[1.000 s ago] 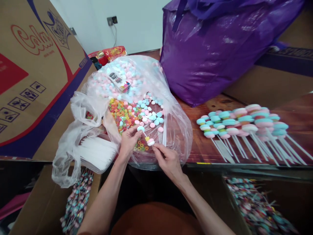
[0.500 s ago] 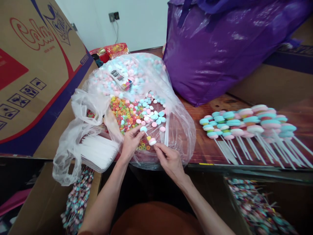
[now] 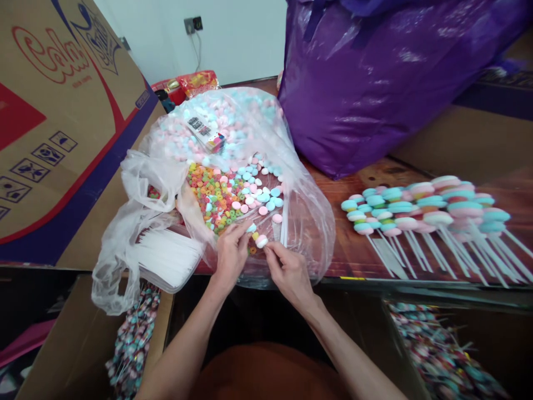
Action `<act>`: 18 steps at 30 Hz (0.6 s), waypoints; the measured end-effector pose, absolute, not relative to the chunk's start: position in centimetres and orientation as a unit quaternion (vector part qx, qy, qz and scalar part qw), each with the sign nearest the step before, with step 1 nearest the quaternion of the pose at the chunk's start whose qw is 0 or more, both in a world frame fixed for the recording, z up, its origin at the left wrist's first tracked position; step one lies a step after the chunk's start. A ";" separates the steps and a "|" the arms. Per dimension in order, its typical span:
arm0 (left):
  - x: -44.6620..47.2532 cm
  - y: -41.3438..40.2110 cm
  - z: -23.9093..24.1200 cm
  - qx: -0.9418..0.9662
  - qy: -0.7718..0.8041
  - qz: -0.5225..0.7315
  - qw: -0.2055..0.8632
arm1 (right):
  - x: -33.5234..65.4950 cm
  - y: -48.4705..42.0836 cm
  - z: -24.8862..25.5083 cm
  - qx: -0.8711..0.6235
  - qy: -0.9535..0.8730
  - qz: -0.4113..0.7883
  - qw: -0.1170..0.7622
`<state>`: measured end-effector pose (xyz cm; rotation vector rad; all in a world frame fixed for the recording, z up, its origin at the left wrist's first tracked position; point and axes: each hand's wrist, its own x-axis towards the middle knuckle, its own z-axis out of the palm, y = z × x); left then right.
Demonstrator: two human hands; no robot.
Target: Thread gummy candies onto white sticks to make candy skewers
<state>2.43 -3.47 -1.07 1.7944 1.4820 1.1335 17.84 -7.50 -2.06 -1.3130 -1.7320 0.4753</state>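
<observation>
My right hand [image 3: 287, 270] is closed in a pinch on a candy skewer whose stick is mostly hidden. A pink and white marshmallow [image 3: 261, 241] sits on it near my right fingertips, with a yellow gummy ring [image 3: 255, 236] beside it. At the other end, the fingers of my left hand [image 3: 233, 250] are closed on a blue and white marshmallow [image 3: 251, 228]. Just beyond my hands, gummy rings [image 3: 216, 194] and loose pink and blue marshmallows [image 3: 270, 200] lie on the clear plastic bag.
Finished candy skewers [image 3: 428, 205] lie in a pile at right. A tub of white sticks [image 3: 169, 258] stands left. Behind are a bag of marshmallows [image 3: 225, 111], a purple bag [image 3: 358, 83] and a cardboard box [image 3: 75, 122]. Boxes below hold more skewers [image 3: 441, 350].
My left hand has moved right and slightly down, bringing the blue and white marshmallow closer to the gummy ring on the skewer. My right hand stays almost in place.
</observation>
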 end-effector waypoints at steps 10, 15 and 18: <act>3.7 -7.3 -0.2 0.701 0.530 0.396 0.266 | 18.1 -7.8 -2.1 -0.493 -0.727 0.192 0.437; 2.6 -6.4 0.2 0.686 0.529 0.402 0.297 | 18.0 -7.8 -1.9 -0.503 -0.718 0.205 0.435; 1.1 -4.6 0.4 0.686 0.571 0.390 0.226 | 18.0 -8.0 -1.9 -0.543 -0.683 0.176 0.456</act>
